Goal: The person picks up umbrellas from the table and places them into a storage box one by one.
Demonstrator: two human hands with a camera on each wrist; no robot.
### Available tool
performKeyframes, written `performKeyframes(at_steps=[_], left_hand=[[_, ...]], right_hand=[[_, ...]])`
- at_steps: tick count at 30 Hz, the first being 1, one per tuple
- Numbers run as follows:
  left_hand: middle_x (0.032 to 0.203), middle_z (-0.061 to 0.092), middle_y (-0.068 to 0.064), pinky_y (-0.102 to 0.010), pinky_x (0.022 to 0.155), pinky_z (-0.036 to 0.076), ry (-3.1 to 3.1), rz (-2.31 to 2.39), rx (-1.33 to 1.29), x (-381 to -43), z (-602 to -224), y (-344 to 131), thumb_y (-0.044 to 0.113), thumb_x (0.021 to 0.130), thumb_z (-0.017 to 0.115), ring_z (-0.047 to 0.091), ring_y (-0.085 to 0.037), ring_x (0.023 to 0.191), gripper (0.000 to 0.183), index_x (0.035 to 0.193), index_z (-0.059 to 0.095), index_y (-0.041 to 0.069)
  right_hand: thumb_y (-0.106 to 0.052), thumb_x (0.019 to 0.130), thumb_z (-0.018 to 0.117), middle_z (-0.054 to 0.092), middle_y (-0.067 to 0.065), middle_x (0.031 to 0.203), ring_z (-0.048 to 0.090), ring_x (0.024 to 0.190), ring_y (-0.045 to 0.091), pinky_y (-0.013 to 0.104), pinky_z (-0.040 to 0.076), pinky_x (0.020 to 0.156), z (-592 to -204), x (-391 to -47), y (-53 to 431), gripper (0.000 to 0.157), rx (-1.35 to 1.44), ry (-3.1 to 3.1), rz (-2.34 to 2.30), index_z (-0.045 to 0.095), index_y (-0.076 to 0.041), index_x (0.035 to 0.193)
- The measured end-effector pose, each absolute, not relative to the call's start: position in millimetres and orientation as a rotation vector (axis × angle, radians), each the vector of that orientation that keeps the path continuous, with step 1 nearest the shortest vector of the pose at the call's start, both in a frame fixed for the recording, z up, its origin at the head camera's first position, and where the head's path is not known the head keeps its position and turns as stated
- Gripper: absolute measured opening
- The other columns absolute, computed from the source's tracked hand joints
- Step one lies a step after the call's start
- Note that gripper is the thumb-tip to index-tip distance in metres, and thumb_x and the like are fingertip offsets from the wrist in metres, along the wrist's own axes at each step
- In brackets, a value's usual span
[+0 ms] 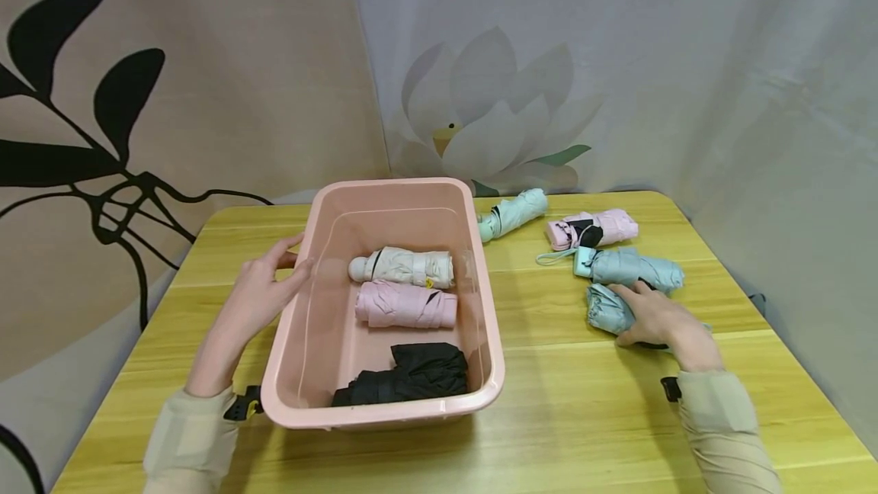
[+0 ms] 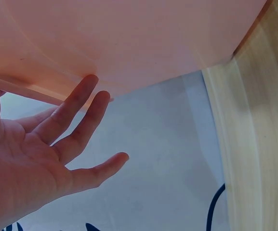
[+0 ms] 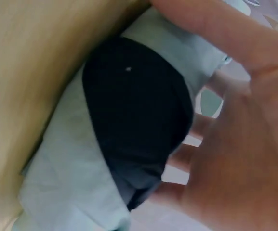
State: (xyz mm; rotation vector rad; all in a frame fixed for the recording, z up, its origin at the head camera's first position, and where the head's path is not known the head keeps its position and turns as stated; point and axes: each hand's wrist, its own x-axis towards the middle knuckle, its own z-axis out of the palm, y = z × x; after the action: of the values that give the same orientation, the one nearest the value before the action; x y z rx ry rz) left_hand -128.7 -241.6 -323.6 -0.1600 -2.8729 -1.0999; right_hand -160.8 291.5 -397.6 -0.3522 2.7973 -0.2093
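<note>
My left hand (image 1: 257, 292) holds the left rim of a pink plastic bin (image 1: 490, 372), the thumb over the edge. In the left wrist view its other fingers (image 2: 88, 122) spread loosely by the outer wall. Inside the bin lie a white folded umbrella (image 1: 411, 267), a pink folded umbrella (image 1: 406, 306) and a black folded umbrella (image 1: 418, 373). On the right, my right hand (image 1: 661, 322) grips a light blue folded umbrella (image 1: 607, 309) lying on the table. The right wrist view shows a black patch on this umbrella (image 3: 61, 183), with thumb and fingers at opposite sides.
Just beyond the gripped umbrella lies another light blue umbrella (image 1: 638, 269) with a wrist loop. Behind it are a pink umbrella with a black patch (image 1: 613, 226) and a mint umbrella (image 1: 517, 212) by the bin. A printed curtain (image 1: 274, 82) hangs behind the wooden table (image 1: 562, 418).
</note>
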Motion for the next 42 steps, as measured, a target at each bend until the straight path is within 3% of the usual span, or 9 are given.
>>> performKeyframes(at_steps=[11, 31, 42], left_hand=[[0.114, 0.06, -0.027, -0.041, 0.072, 0.055, -2.876, -1.071, -0.153, -128.4, -322.4, -241.0, 0.037, 0.094, 0.045, 0.064, -0.036, 0.092, 0.057, 0.139, 0.036, 0.005], [0.115, 0.059, -0.027, -0.04, 0.071, 0.055, -2.887, -1.073, -0.142, -127.3, -321.0, -240.8, 0.038, 0.094, 0.045, 0.065, -0.034, 0.09, 0.057, 0.14, 0.035, 0.006], [0.115, 0.059, -0.029, -0.036, 0.064, 0.056, -2.871, -1.099, -0.15, -129.3, -323.2, -240.8, 0.036, 0.094, 0.045, 0.066, -0.034, 0.085, 0.056, 0.139, 0.036, 0.004]], right_hand=[[-0.032, 0.064, 0.079, 0.036, 0.033, 0.134, 0.04, 0.117, 0.052, 0.061, 0.041, 0.083, -402.5, -165.2, 293.7, 0.093, -0.355, 2.772, -0.198, 0.032, -0.007, 0.14], [-0.032, 0.064, 0.078, 0.037, 0.034, 0.133, 0.04, 0.117, 0.052, 0.061, 0.041, 0.085, -403.4, -166.1, 295.4, 0.091, -0.389, 2.791, -0.185, 0.034, -0.006, 0.14], [-0.029, 0.065, 0.077, 0.037, 0.036, 0.133, 0.039, 0.118, 0.051, 0.061, 0.041, 0.086, -405.1, -166.8, 295.8, 0.09, -0.401, 2.803, -0.193, 0.034, -0.004, 0.14]])
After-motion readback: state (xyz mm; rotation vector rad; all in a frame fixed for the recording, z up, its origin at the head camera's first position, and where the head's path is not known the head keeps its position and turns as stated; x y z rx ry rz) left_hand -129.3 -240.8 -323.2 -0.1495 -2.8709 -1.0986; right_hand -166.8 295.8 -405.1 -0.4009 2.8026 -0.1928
